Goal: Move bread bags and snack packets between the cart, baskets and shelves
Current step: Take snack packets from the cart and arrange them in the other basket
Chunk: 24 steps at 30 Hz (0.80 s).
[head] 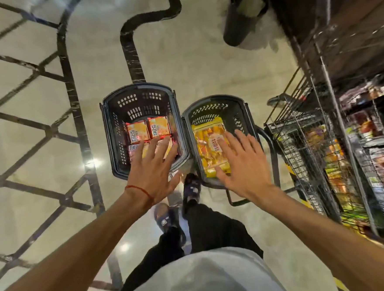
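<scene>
Two dark plastic baskets stand side by side on the floor below me. The left basket (112, 137) holds several orange snack packets (159, 126) laid flat. The right basket (241, 110) holds a yellow bread bag (207, 144). My left hand (152, 171) hovers spread over the near end of the left basket, fingers above the packets, holding nothing. Above the near half of the bread bag my right hand (244, 166) is spread with fingers apart; whether it touches the bag is unclear.
A wire cart (300, 142) full of colourful packets stands to the right, with store shelves (371, 119) behind it. My feet in dark sandals (191, 188) are just before the baskets. The beige floor carries dark inlaid lines (74, 108).
</scene>
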Available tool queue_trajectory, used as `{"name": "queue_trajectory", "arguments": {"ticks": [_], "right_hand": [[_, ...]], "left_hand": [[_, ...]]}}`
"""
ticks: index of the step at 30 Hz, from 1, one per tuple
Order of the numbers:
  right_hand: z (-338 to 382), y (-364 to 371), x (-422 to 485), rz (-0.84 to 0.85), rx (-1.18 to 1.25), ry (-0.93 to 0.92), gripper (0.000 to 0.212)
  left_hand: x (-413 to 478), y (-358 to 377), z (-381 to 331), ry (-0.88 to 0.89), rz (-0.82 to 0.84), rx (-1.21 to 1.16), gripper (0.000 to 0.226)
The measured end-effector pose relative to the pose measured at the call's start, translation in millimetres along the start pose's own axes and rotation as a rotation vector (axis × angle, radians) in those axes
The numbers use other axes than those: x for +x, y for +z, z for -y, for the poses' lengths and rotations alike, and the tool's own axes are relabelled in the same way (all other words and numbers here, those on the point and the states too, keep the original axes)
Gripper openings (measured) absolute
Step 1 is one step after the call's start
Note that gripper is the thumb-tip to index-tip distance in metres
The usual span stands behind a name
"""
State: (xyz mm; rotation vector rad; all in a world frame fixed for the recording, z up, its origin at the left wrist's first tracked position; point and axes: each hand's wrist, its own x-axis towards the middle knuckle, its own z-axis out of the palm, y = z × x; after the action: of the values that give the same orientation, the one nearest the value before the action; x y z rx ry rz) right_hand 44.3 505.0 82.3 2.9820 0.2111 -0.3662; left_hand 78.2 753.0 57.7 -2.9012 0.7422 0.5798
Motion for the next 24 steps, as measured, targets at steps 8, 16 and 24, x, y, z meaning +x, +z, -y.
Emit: {"name": "queue_trajectory", "arguments": {"ticks": [8,16,24], "right_hand": [[-80.8,13.6,-18.1,-0.06,-0.011,0.022,0.077],[-185.8,76.7,2.8,0.004,0.038,-0.098,0.073],[-228.6,162.4,47.3,-0.014,0.109,-0.141,0.071]], "left_hand": [[27.7,-18.8,-62.8,0.062,-0.048,0.07,0.079],[98.7,-15.8,-161.7,-0.139,0.022,-0.027,0.075],[168.1,50.1,-217.3,-0.27,0.006,-0.146,0.07]]}}
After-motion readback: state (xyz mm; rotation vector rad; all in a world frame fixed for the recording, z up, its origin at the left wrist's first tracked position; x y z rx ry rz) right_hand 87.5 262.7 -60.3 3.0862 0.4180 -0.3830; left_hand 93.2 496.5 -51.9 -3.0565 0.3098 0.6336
